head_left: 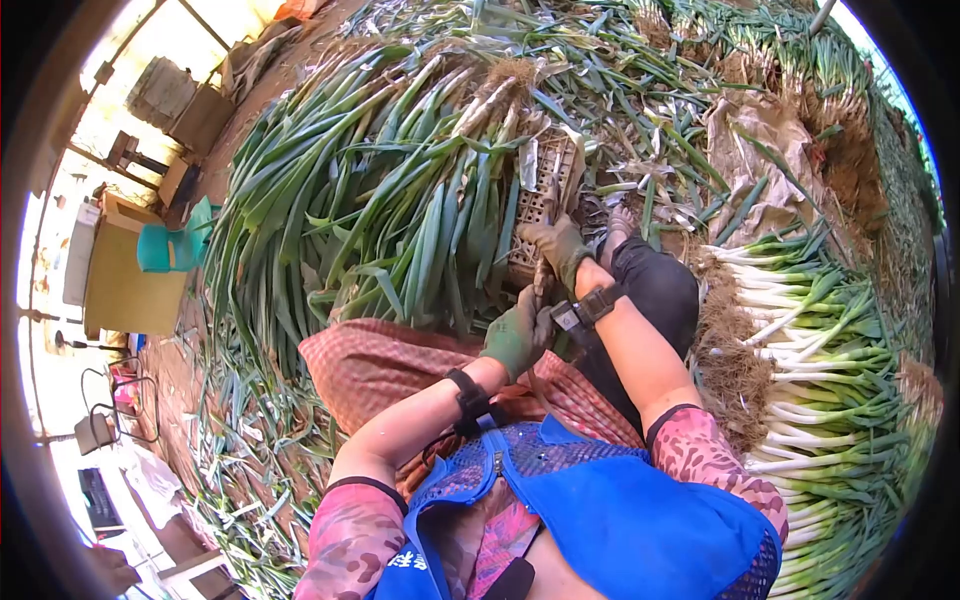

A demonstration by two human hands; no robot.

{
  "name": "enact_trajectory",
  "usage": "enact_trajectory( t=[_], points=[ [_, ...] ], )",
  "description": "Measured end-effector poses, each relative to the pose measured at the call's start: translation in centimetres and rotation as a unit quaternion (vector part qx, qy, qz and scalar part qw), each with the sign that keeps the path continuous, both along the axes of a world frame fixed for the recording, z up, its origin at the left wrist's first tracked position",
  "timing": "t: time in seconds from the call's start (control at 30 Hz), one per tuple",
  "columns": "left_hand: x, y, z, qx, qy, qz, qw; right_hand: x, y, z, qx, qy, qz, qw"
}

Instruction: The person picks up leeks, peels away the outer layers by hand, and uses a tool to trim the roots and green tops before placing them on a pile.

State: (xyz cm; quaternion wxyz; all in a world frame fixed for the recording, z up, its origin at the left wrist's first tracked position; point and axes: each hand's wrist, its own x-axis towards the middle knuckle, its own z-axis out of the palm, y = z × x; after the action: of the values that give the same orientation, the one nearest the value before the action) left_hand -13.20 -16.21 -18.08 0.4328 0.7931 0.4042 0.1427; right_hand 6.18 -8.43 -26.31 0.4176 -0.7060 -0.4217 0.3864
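Near the plastic crate (pixel 562 160), a narrow dark item (pixel 541 282) (too blurred to be named) seems to be gripped by both gloved hands, the left (pixel 512 338) and right (pixel 562 248) being closed around it. Leafy onions (pixel 380 200) are heaped left of the crate; white-stemmed onions (pixel 800 340) are laid right of it. Two-handed handling is judged to be underway; a steady grip seems called for.
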Motion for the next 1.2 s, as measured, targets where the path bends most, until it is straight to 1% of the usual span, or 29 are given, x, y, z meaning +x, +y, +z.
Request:
enact_trajectory(
  t=[0.03, 0.07, 0.13, 0.17, 0.2, 0.23, 0.27, 0.33, 0.4, 0.43, 0.47, 0.53, 0.57, 0.6, 0.63, 0.67, 0.7, 0.73, 0.8, 0.83, 0.9, 0.93, 0.97, 1.0, 1.03, 1.07, 1.13, 1.2],
  points=[
    [-0.3, 0.8, -0.1, -0.020, 0.021, -0.027, 0.999, 0.3, 0.6, -2.4, 0.010, 0.032, 0.011, 0.999],
    [-0.8, 2.0, 0.0, 0.002, 0.041, -0.058, 0.997, -2.0, -1.8, 6.2, -0.055, 0.050, -0.092, 0.993],
    [-2.1, 5.7, 1.3, 0.047, 0.082, -0.120, 0.988, -1.1, -1.6, 1.7, -0.068, 0.111, -0.072, 0.989],
    [-2.4, 7.8, 3.8, 0.039, 0.092, -0.051, 0.994, -1.3, -2.2, 2.5, -0.095, 0.172, -0.058, 0.979],
    [-3.5, 11.5, 1.6, 0.071, 0.062, -0.006, 0.996, -1.8, -2.4, 2.9, -0.149, 0.137, -0.077, 0.976],
    [-4.5, 13.9, 3.7, 0.120, 0.127, 0.044, 0.984, -2.5, -2.4, 2.5, -0.117, 0.172, -0.074, 0.975],
    [-5.5, 17.9, 2.4, 0.218, 0.186, 0.079, 0.955, -3.0, -2.3, 1.9, -0.086, 0.207, -0.070, 0.972],
    [-7.2, 24.5, 1.5, 0.283, 0.351, 0.078, 0.889, -3.4, -2.2, 0.6, -0.091, 0.157, -0.044, 0.982],
    [-8.7, 28.3, -1.1, 0.268, 0.409, 0.062, 0.870, -3.3, -1.7, -0.5, -0.098, 0.129, -0.025, 0.986],
    [-9.1, 29.2, -2.9, 0.271, 0.418, 0.084, 0.863, -3.2, -1.5, -1.0, -0.103, 0.127, -0.019, 0.986],
    [-8.2, 29.6, -2.4, 0.235, 0.448, 0.083, 0.859, -3.1, -1.4, -1.4, -0.107, 0.125, -0.015, 0.986],
    [-6.2, 29.8, -0.8, 0.159, 0.507, 0.078, 0.844, -3.2, -1.4, 0.2, -0.133, 0.066, -0.018, 0.989],
    [-6.0, 29.7, -1.1, 0.183, 0.491, 0.077, 0.849, -3.3, -1.4, 2.8, -0.149, 0.041, -0.019, 0.988],
    [-5.8, 29.4, -0.8, 0.164, 0.480, 0.080, 0.858, -3.2, -1.5, 4.1, -0.164, 0.016, -0.019, 0.986],
    [-5.3, 29.1, -0.4, 0.147, 0.467, 0.083, 0.868, -2.9, -1.5, 3.7, -0.149, 0.043, -0.004, 0.988],
    [-4.7, 29.0, 0.1, 0.131, 0.453, 0.087, 0.877, -2.6, -1.4, 2.3, -0.127, 0.053, -0.014, 0.990],
    [-4.5, 28.5, 0.3, 0.186, 0.438, 0.071, 0.876, -2.4, -1.5, 0.2, -0.105, 0.064, -0.024, 0.992],
    [-3.9, 28.1, 1.2, 0.197, 0.438, 0.047, 0.876, -2.2, -1.5, -1.1, -0.083, 0.074, -0.034, 0.993],
    [-2.4, 26.7, 4.2, 0.213, 0.440, -0.003, 0.872, -1.7, -1.2, -1.7, -0.076, 0.141, -0.070, 0.985],
    [-1.5, 25.6, 5.5, 0.240, 0.431, -0.010, 0.870, -1.4, -0.8, -1.9, -0.072, 0.175, -0.087, 0.978],
    [0.2, 23.5, 7.3, 0.252, 0.417, -0.035, 0.872, -0.1, -0.5, -2.8, -0.002, 0.067, 0.002, 0.998],
    [1.0, 22.5, 7.6, 0.258, 0.410, -0.047, 0.874, 0.3, -0.5, -2.9, -0.046, 0.113, 0.000, 0.993],
    [1.6, 22.0, 6.6, 0.243, 0.430, -0.046, 0.868, 0.4, -0.4, -1.5, -0.092, 0.156, -0.004, 0.983],
    [2.2, 21.1, 6.7, 0.215, 0.451, -0.093, 0.862, 0.1, -0.6, -0.7, -0.037, 0.146, -0.003, 0.989],
    [2.0, 21.0, 4.9, 0.228, 0.419, -0.102, 0.873, 0.0, -0.8, 0.0, 0.018, 0.134, -0.002, 0.991],
    [2.2, 20.5, 4.7, 0.242, 0.384, -0.110, 0.884, 0.2, -0.9, 0.5, 0.075, 0.119, -0.001, 0.990],
    [2.1, 21.3, 4.9, 0.269, 0.329, -0.090, 0.901, 0.8, -1.2, 1.5, 0.066, 0.183, -0.060, 0.979],
    [1.1, 21.6, 8.2, 0.310, 0.276, -0.064, 0.908, 1.4, -1.3, 2.1, 0.056, 0.248, -0.107, 0.961]
  ],
)
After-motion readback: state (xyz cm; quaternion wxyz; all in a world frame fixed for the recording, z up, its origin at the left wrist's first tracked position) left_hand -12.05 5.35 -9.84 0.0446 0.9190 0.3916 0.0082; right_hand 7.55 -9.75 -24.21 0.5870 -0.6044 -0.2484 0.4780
